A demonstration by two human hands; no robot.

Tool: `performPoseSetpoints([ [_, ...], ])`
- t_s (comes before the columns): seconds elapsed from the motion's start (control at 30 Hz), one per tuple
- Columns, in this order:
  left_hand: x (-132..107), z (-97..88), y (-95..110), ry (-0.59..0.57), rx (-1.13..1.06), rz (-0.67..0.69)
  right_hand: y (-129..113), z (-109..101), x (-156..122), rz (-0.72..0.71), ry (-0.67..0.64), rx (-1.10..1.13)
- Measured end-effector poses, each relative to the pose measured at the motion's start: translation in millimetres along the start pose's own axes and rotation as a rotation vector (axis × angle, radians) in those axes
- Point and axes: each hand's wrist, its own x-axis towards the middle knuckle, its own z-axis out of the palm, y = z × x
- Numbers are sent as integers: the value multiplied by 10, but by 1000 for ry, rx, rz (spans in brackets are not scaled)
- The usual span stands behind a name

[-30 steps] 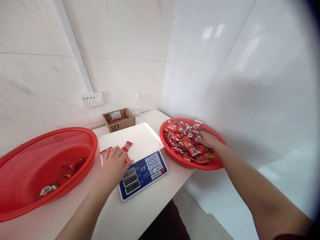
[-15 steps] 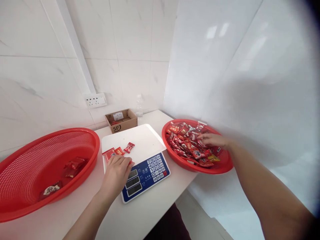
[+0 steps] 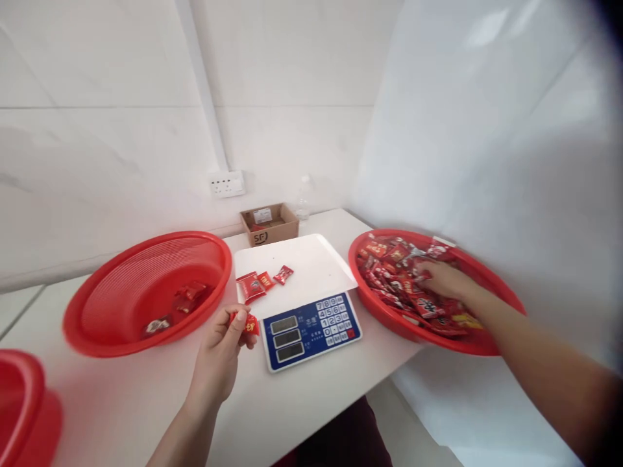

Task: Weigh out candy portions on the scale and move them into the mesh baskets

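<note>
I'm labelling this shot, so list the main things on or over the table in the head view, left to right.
Red container cut off by the left edge → large red basket → left hand → red packet in its fingers → scale → heaped red basket.
</note>
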Motion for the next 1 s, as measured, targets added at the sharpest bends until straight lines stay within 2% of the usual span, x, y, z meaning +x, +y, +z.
performPoseSetpoints([
  [0.07, -56, -94, 18, 21, -77, -62, -21, -129, -12, 62, 11, -39],
  [0.13, -108, -173, 22, 41, -119, -114, -153, -282, -41, 96, 70, -46],
  [0.23, -168, -221, 9, 43, -172, -182, -626, -470, -175, 97, 163, 185],
  [0.3, -194, -202, 0, 20, -200, -222, -1068, -509, -311, -78, 165, 362],
  [0.37, -220, -164, -3, -18, -209, -255, -1524, -456, -433, -347, 30, 453],
  [0.47, -270, -128, 10, -80, -189, -288, -2093, -247, -523, -522, -145, 486],
  [0.57, -331, -161, 29, -113, -163, -305, -2454, -28, -514, -648, -225, 478],
  [0.67, -378, -249, 33, -101, -138, -299, -2633, 59, -482, -662, -181, 458],
  [0.8, -375, -338, 26, -56, 38, -206, -2692, -6, -455, -556, -108, 455],
  [0.9, -294, -311, 47, -71, 229, -101, -2655, -26, -447, -533, -130, 428],
  [1.0, -138, -209, 71, -96, 388, 19, -2574, 48, -456, -539, -145, 406],
])
